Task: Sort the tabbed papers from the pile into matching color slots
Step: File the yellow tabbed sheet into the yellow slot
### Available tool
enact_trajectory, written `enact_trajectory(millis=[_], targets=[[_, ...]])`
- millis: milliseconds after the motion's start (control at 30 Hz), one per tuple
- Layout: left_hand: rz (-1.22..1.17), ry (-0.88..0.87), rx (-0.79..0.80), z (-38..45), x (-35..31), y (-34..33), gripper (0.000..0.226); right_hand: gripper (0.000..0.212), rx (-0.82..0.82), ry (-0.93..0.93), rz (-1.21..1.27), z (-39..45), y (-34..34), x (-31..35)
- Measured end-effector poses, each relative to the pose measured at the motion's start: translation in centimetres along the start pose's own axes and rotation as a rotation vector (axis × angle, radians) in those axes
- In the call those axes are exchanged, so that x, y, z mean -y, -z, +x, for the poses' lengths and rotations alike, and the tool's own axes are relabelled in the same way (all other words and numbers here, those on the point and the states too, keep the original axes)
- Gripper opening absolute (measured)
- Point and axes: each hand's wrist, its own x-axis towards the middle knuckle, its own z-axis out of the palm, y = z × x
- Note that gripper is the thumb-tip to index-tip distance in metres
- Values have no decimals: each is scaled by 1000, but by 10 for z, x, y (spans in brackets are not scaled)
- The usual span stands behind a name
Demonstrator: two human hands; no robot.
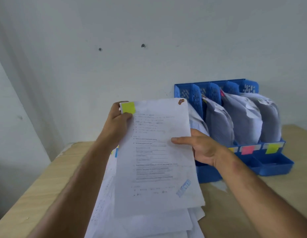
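Observation:
I hold up a printed sheet (pixel 156 152) with a yellow-green tab (pixel 127 107) at its top left corner. My left hand (pixel 117 122) pinches that corner just under the tab. My right hand (pixel 201 148) grips the sheet's right edge, thumb on the front. Below it lies the pile of papers (pixel 140 225), with blue and yellow tabs peeking out at its left. To the right stands a blue file rack (pixel 249 87) whose slots hold curled papers. Colour labels mark its front: yellow (pixel 232 149), pink (pixel 247 149) and yellow-green (pixel 271 148).
The wooden table (pixel 29 194) ends at its left edge, close to a white wall (pixel 115 48). The rack has a shallow blue tray (pixel 273 164) at its front right. Bare tabletop (pixel 297 143) lies to the right of the rack.

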Motion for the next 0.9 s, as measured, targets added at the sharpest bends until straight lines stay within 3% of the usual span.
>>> enact_trajectory(millis=[200, 400, 567, 733, 833, 900], targets=[[-42, -37, 172, 4, -26, -58, 36, 49, -108, 74, -48, -41, 44, 26], [205, -176, 469, 4, -54, -122, 24, 44, -397, 141, -99, -83, 98, 42], [533, -409, 704, 6, -68, -183, 34, 31, -703, 179, -215, -112, 141, 47], [694, -622, 857, 5, -76, -248, 48, 17, -978, 137, -281, -126, 177, 46], [802, -537, 904, 2, -85, -284, 54, 14, -996, 134, -298, -129, 190, 48], [897, -474, 893, 5, -90, -300, 44, 14, -998, 123, -308, -128, 197, 50]])
